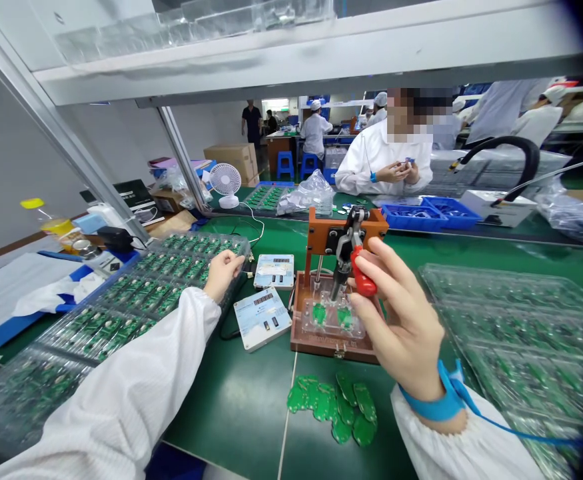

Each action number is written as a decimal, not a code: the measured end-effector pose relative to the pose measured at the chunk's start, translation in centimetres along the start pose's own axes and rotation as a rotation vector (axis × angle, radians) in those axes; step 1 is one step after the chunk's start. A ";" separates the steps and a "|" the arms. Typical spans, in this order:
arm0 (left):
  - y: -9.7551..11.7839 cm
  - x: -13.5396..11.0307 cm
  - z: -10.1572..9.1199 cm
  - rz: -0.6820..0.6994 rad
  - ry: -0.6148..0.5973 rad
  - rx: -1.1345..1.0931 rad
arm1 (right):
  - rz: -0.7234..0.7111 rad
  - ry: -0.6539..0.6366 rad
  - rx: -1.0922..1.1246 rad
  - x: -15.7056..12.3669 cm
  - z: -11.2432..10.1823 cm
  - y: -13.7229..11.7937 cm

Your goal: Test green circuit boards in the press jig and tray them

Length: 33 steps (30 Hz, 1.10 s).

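RH (396,320) is clenched round the red handle (362,272) of a toggle clamp (347,243) on an orange test jig (321,230), thumb and fingers wrapped tight. The clamp's plunger (336,283) sits right above 2 green PCBs (320,313) in a clear nest on the jig's brown base (331,350). LH (226,275) is curled loosely at the edge of a clear blister tray (244,245) full of PCBs, can't tell if it's actually gripping anything. Loose PCBs (331,407) are piled straight on the green ESD mat (231,413) just below the jig, w/ 2 digital meter boxes (262,319) to the left.

Main risk IMO: if a board's seated off-square when the handle's thrown, the plunger could crack it or miss contact and give a bad meter reading. Boards piled bare on the mat could also scratch each other or slide off. And the blue ESD wrist strap (434,400) cord could snag on the right-hand tray (424,270), yanking the RH mid-clamp.
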<state>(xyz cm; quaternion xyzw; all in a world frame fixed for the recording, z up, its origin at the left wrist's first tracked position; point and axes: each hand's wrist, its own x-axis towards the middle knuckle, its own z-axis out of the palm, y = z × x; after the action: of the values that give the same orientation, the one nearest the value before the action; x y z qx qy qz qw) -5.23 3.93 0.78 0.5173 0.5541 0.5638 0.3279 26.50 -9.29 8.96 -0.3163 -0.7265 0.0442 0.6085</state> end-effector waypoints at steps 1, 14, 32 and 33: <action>0.1 0.0 0.0 -0.007 0.002 -0.005 | -0.033 -0.004 -0.029 0.2 -0.1 0.1; 0.3 -0.1 0.2 -0.038 0.018 -0.038 | -0.033 -0.011 0.034 -0.4 0.4 0.7; 0.2 0.0 0.1 -0.009 -0.010 -0.050 | -0.026 -0.007 0.054 -0.4 0.5 0.7; 0.1 0.0 0.1 -0.007 -0.010 -0.050 | -0.027 -0.008 0.053 -0.4 0.5 0.8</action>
<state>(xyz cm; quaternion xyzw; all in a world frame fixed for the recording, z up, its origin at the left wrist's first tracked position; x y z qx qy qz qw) -5.13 3.95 0.92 0.5097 0.5401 0.5737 0.3456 26.35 -8.73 8.15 -0.2898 -0.7317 0.0564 0.6144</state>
